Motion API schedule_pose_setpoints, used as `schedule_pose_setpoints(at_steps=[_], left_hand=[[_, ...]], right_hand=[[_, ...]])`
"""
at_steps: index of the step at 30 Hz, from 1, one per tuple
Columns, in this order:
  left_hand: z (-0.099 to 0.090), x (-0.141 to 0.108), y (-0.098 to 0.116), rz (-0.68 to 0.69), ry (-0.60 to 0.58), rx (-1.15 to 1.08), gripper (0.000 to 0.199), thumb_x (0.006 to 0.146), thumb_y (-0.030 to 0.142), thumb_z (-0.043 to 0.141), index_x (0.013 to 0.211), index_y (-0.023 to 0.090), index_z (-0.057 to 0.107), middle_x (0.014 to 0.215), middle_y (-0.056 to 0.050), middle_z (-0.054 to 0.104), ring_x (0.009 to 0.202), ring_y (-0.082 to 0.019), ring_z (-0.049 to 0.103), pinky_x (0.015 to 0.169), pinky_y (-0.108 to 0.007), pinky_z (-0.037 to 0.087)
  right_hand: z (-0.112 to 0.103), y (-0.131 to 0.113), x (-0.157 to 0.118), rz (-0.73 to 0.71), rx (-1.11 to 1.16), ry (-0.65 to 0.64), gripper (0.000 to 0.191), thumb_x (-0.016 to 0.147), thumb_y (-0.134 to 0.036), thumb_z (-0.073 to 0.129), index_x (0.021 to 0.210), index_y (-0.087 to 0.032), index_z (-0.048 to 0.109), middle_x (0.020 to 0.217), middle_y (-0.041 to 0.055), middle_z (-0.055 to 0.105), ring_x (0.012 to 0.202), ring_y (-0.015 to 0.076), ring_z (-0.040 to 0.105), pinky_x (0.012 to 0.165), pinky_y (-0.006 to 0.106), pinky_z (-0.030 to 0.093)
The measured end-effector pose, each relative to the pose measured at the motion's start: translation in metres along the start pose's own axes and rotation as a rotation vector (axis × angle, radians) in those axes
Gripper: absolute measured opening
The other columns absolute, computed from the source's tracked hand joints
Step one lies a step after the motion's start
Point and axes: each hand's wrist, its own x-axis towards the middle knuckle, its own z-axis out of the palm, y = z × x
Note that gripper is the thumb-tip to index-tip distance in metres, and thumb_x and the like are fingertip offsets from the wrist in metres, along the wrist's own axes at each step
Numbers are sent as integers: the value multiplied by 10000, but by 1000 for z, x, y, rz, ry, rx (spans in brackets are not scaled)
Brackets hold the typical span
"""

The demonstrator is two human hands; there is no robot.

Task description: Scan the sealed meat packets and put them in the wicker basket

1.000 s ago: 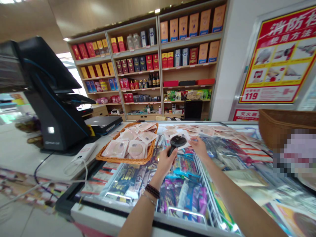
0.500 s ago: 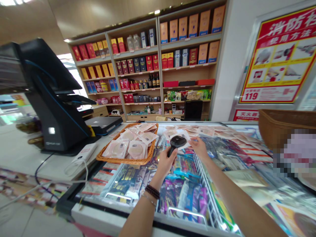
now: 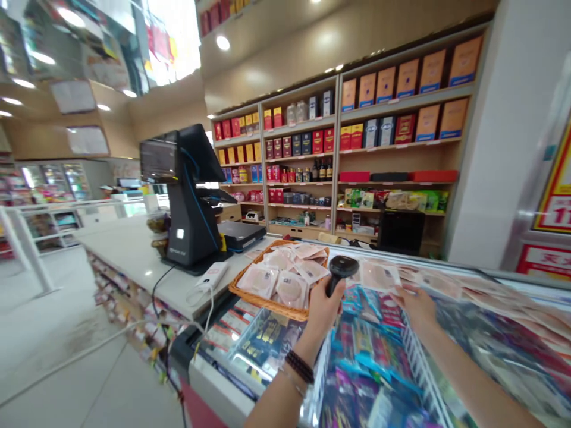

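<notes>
While the right hand (image 3: 417, 309) pinches a packet (image 3: 378, 276) at its near right corner, fingers narrowed on the edge, its dark label stays uncovered, probably the point of so light a grip. The packet is over the far part of the freezer (image 3: 214, 383), just right of the scanner (image 3: 343, 266); whether it touches anything beneath, I cannot tell. The left hand (image 3: 325, 300) is wrapped around the scanner's handle, which leaves its head free. Left of that, a basket (image 3: 270, 306) sits on the freezer, seemingly to keep its packets together within reach, whereas loose packets (image 3: 504, 297) overlap along the right. Beyond, the terminal (image 3: 194, 208) stands on the bench (image 3: 125, 246), likely to be near both hands, and shelves (image 3: 401, 159) rise behind.
</notes>
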Motion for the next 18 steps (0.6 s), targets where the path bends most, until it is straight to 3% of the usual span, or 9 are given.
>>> schedule_pose_setpoints(at_steps=[3,7,12,15,18], left_hand=[[-35,11,26,42,95,81,680,850,896,784,879,231,644,628,42,584,439,-108,501,447,-236,389],[-94,20,56,111,236,197,675,855,894,749,844,229,636,659,17,636,469,-113,537,475,-235,414],[-161,20,76,122,371,290,722,810,940,746,785,229,622,617,24,603,452,-113,525,469,-238,395],[-189,13,77,128,458,302,754,772,969,753,770,228,613,616,22,603,450,-114,525,459,-234,382],[-206,4,73,115,503,314,764,761,981,745,751,230,602,605,20,599,452,-119,523,454,-232,379]], right_hand=[[49,-10,-2,-17,53,-17,346,725,-43,909,867,-239,663,754,-40,736,619,158,786,652,226,725],[138,-19,-20,36,99,-97,313,790,-25,842,901,-237,641,817,-42,723,637,135,786,690,218,726],[244,-10,-57,70,14,-208,345,773,-20,810,862,-266,585,787,-39,694,649,175,799,670,258,724],[287,0,-79,97,-76,-331,283,787,-58,779,817,-276,600,726,-32,718,721,206,846,663,261,716],[305,10,-96,112,-115,-477,224,803,-102,782,758,-275,647,670,-6,743,791,234,873,673,264,718]])
